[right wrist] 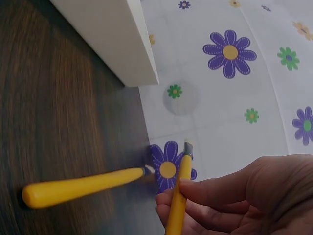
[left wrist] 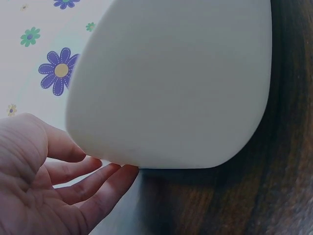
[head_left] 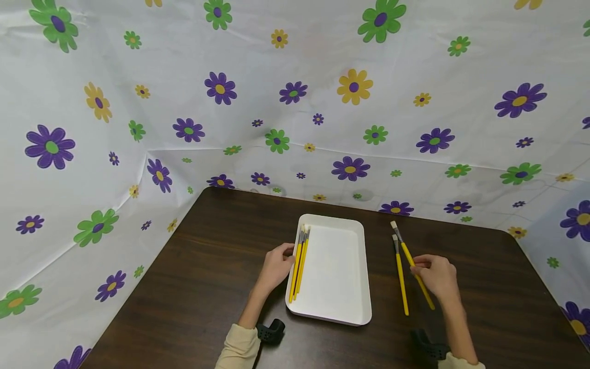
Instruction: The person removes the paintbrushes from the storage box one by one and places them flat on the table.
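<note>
In the head view a white rectangular tray (head_left: pixel 334 266) lies on the table, with three yellow-handled paintbrushes (head_left: pixel 298 269) side by side along its left wall. My left hand (head_left: pixel 278 266) touches the tray's outer left side; the left wrist view has its fingertips (left wrist: pixel 128 172) against the tray's edge. To the right of the tray, my right hand (head_left: pixel 437 277) pinches a paintbrush (head_left: pixel 405 251) between thumb and fingers, bristles pointing away from me. Another paintbrush (head_left: pixel 400 282) lies on the table just left of the held one.
The dark wooden table (head_left: pixel 198 287) reaches back to a white flowered cloth (head_left: pixel 249 56) that hangs behind and on both sides. Each wrist wears a black camera mount, the left one (head_left: pixel 272 332) close to the tray's near left corner.
</note>
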A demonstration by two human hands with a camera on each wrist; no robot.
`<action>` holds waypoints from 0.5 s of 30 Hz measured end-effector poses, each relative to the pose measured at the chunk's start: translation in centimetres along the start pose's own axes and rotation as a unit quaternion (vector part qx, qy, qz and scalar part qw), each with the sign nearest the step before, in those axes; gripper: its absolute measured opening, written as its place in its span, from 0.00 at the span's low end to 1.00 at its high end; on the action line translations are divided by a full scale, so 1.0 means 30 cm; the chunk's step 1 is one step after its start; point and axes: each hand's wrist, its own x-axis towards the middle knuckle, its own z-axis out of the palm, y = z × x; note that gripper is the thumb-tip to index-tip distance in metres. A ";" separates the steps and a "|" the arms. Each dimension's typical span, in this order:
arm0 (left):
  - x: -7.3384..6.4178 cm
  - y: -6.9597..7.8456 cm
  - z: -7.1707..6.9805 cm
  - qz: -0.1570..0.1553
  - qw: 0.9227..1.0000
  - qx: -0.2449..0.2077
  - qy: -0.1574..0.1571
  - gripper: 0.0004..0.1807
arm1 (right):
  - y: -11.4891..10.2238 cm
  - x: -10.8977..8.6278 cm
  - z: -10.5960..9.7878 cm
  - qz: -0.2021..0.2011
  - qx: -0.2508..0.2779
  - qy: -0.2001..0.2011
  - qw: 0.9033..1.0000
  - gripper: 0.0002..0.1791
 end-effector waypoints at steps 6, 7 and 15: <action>0.002 0.000 0.002 0.001 1.000 0.004 0.000 0.19 | 0.018 0.003 -0.010 0.008 -0.007 -0.021 1.000 0.13; 0.002 0.000 0.002 0.001 1.000 0.005 0.000 0.19 | 0.022 0.003 -0.011 0.009 -0.007 -0.024 1.000 0.13; 0.002 0.001 0.002 0.001 1.000 0.003 -0.001 0.19 | 0.046 0.010 -0.010 0.030 -0.010 -0.042 0.999 0.12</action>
